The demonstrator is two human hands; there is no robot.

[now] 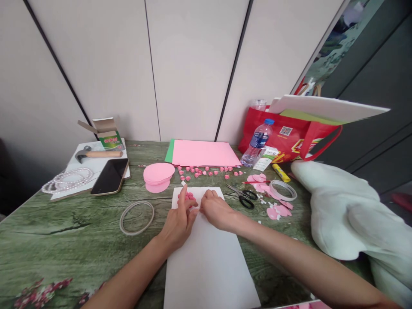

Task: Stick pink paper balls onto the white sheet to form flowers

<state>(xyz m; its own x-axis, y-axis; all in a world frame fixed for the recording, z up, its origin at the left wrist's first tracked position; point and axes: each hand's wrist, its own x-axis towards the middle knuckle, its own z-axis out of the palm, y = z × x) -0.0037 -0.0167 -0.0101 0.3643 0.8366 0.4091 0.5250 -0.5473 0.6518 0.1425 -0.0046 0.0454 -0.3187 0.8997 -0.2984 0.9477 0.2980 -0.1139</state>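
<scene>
White sheet (209, 266) ran from btm ctr up to mid-frame, both hands over its top end! L hand (180, 219) was right by the pink flowers (189, 196), mid-frame, index finger up, the others part bent; cdn't tell if it gripped anything. R hand (217, 210) was just beside it, fingers bunched tight at the sheet, tips hidden, so no telling if they pinched something.

Loose flowers (210, 173) were strewn just above ctr, below the pink paper (206, 153). Scissors (247, 198) lay R of ctr, w/ pink scraps (279, 210) & tape roll (293, 192) further R. Second tape roll (152, 216) lay L of ctr, pink circles (159, 172) above it. Phone (111, 176) & hammer (103, 154): mid-left. Bottle (257, 143): upper right, by red bag (273, 124).
</scene>
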